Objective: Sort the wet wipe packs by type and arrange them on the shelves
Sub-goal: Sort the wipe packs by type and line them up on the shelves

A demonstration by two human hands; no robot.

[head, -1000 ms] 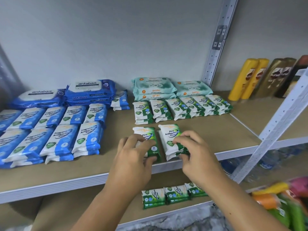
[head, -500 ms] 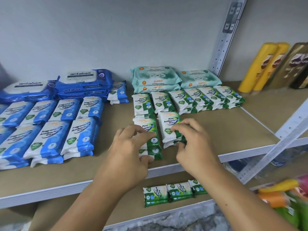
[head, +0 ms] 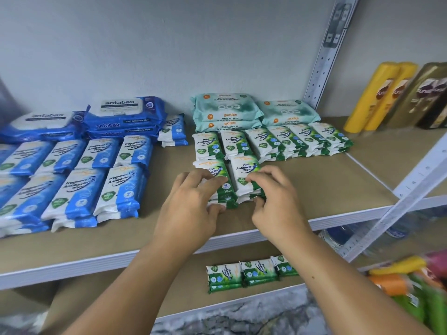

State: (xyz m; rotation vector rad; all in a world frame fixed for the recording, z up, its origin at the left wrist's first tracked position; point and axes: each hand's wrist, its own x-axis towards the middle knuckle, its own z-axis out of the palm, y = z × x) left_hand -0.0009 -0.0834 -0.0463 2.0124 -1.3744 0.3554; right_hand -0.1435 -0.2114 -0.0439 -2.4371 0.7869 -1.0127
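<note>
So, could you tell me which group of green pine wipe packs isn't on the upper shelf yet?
The green pine packs on the lower shelf, below both hands; all others sit on the upper shelf.

blue packs [head: 9, 189] cut by left edge | bottles [head: 411, 281] lower right blurred, perhaps colourful

Both my forearms reach forward, left hand [head: 191, 209] and right hand [head: 273, 201] side by side, palms down, fingers curled in a light grip.

Glossy plastic wipe packs [head: 244, 176] lie on a matt fibreboard shelf [head: 302, 189] edged in white-painted metal.
</note>
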